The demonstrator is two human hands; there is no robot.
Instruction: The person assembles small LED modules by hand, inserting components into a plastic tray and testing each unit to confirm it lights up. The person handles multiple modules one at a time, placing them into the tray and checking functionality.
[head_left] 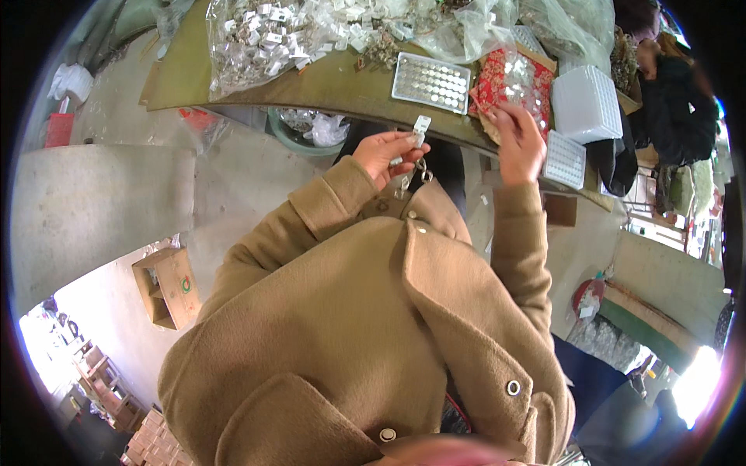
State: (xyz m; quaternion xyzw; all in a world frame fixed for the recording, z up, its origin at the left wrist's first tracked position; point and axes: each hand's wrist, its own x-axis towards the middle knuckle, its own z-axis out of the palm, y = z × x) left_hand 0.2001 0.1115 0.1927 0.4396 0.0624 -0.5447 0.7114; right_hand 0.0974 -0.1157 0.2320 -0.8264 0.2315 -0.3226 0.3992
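Observation:
Between the thumb and fingers of my left hand is a small white tag, held in front of the table edge. Metal chain links hang below that hand. My right hand is at the near side of a red patterned cloth or tray lining with small shiny pieces on it. Its fingers are drawn together; whatever is in them is too small to make out. Left of the red surface lies a white tray with rows of round silvery pieces.
A clear bag of white-tagged metal items covers the table's left part. White gridded trays are stacked at the right, with another gridded tray nearer. A green basin stands below the table edge. Someone in dark clothing is at the far right.

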